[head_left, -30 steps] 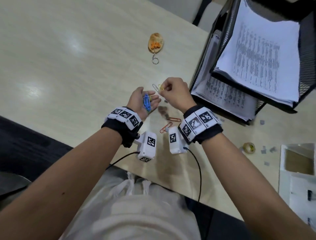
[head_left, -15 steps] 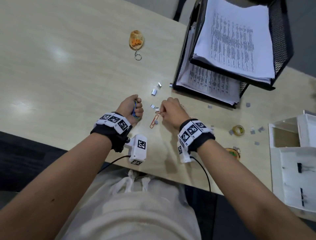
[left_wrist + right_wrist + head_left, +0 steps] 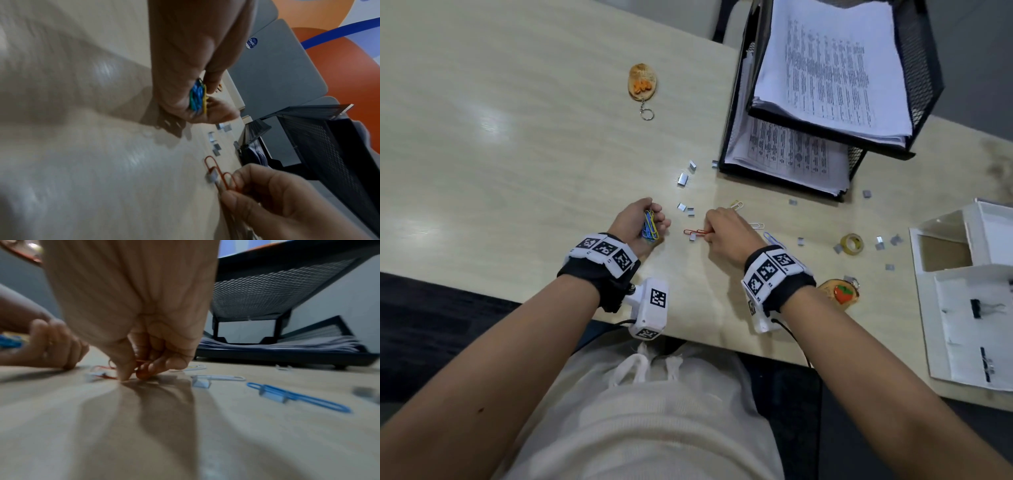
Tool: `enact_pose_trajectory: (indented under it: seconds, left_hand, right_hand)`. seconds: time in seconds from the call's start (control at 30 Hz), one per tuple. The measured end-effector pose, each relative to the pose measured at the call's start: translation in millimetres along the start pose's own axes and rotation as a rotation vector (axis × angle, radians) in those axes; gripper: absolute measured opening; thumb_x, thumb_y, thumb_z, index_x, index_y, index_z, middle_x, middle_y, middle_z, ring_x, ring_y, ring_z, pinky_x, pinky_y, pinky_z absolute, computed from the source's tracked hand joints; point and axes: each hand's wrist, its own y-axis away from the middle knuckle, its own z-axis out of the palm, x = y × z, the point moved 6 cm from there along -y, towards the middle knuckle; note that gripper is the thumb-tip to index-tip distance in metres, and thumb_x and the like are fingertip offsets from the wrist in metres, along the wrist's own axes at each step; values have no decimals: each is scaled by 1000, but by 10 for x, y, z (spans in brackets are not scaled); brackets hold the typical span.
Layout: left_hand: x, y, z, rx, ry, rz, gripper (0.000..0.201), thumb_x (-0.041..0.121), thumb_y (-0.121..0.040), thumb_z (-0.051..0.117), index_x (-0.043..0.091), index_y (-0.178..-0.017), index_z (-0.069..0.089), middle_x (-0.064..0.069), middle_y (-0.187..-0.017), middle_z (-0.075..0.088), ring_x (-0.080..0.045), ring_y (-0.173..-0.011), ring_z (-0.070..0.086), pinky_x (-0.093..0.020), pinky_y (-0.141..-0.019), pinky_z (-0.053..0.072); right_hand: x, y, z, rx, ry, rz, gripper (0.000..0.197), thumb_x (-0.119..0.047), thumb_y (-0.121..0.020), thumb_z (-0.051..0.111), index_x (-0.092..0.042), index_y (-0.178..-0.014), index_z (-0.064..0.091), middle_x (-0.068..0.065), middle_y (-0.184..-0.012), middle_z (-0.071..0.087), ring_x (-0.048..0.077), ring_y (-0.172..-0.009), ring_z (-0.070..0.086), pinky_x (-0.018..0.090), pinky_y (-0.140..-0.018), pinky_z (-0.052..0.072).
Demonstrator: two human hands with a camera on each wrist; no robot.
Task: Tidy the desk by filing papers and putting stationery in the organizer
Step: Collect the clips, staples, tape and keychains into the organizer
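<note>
Wooden desk (image 3: pixel 517 144) carries a black mesh two-tier paper tray (image 3: pixel 917 68) holding printed sheets, far right. White organizer (image 3: pixel 962 308) sits at right edge. Left hand (image 3: pixel 638 224) rests on the desk, fingers curled around a bundle of coloured paper clips (image 3: pixel 650 226). Right hand (image 3: pixel 726 234) pinches red paper clips (image 3: pixel 695 232) at the desk surface. Staple strips (image 3: pixel 682 179) lie scattered nearby.

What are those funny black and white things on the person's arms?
Each bare forearm wears a black wristband topped with white blocks printed with black square patterns. A small white camera box with the same patterns hangs under each wrist, trailing a thin black cable.
</note>
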Motion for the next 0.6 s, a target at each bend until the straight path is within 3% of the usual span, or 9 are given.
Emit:
enact_pose_trajectory:
  seconds: [0.1, 0.17, 0.23, 0.3, 0.37, 0.43, 0.53, 0.6]
  left_hand:
    - [-40, 7, 119, -20, 29, 21, 41, 25, -100, 29, 9, -66, 45, -1, -36, 52, -12, -36, 61, -13, -37, 46]
    - [-97, 21, 230, -37, 58, 48, 42, 30, -100, 28, 9, -69, 48, -4, -47, 58, -14, -41, 63, -16, -44, 50]
    - [-165, 34, 359, -66, 99, 68, 46, 37, -100, 26, 10, -71, 49, -7, -60, 58, -17, -46, 60, -20, -50, 47]
    - [-226, 36, 454, -86, 160, 52, 49, 40, -100, 23, 11, -70, 48, -7, -57, 58, -16, -49, 55, -19, -52, 45]
    - [-251, 32, 509, -102, 150, 21, 48, 38, -100, 22, 12, -68, 47, -2, -41, 51, -12, -40, 49, -13, -45, 40]
    - [-244, 23, 508, -92, 71, -3, 43, 32, -100, 25, 14, -65, 43, 4, -33, 43, -8, -29, 41, -8, -35, 32]
    - [-197, 11, 457, -92, -36, -12, 40, 28, -100, 27, 17, -64, 39, 7, -32, 41, -5, -24, 33, -9, -29, 23]
    - [-153, 3, 418, -97, -66, -8, 39, 27, -101, 28, 17, -64, 39, 7, -33, 40, -4, -23, 30, -11, -28, 21]
  right_hand:
    - [50, 81, -162, 227, -270, 107, 9, -4, -86, 55, -1, -93, 59, 16, -99, 63, 24, -88, 51, 26, -73, 34]
    - [-10, 135, -285, 352, -443, 113, 6, -4, -82, 62, -1, -88, 63, 14, -87, 67, 18, -77, 53, 16, -65, 34]
    - [-127, 163, -382, 376, -574, 75, 5, -4, -79, 68, -4, -84, 65, 4, -73, 62, 7, -62, 51, 6, -57, 37]
    - [-177, 162, -502, 398, -642, 45, 7, -4, -80, 68, -4, -87, 67, -2, -71, 57, -3, -59, 48, 0, -55, 38]
    - [-63, 126, -631, 465, -595, 60, 9, -4, -83, 64, -1, -90, 68, -1, -77, 59, 3, -63, 51, 4, -63, 43]
    - [125, 63, -685, 469, -467, 101, 12, -2, -85, 58, -2, -91, 68, 4, -84, 63, 7, -69, 54, 17, -77, 47]
    - [327, -60, -529, 263, -170, 129, 25, 2, -89, 48, -7, -106, 65, 11, -107, 59, 18, -92, 57, 33, -90, 49]
    - [382, -115, -399, 168, -1, 108, 32, 5, -88, 46, -11, -109, 64, 15, -115, 54, 29, -108, 52, 41, -91, 49]
